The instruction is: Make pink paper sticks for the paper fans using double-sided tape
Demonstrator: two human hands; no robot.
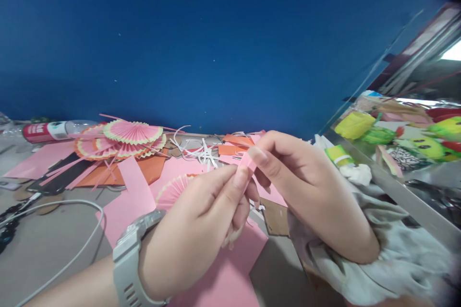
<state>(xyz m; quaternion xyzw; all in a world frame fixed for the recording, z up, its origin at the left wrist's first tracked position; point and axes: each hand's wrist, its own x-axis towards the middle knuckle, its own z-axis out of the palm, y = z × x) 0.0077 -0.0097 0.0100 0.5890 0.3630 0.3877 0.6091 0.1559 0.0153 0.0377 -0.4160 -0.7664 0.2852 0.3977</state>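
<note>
Between my two hands is a small piece of pink paper (247, 162), narrow and apparently folded; most of it is hidden by my fingers. My left hand (205, 220), with a grey watch on its wrist, pinches the near end between thumb and fingers. My right hand (295, 177) pinches the far end with its thumb and forefinger. Beneath them lie large pink paper sheets (230, 278). A pleated pink paper fan (175, 191) is partly covered, just beyond my left hand. White paper strips (207, 153) are heaped farther back.
Pleated pink-and-orange paper rosettes (133, 133) are piled at the back left, near a plastic bottle (46, 130) on its side. A white cable (97, 230) curves over the grey table. Yellow-green packets (428, 146) lie beyond a ledge at right. A blue wall (216, 48) stands behind.
</note>
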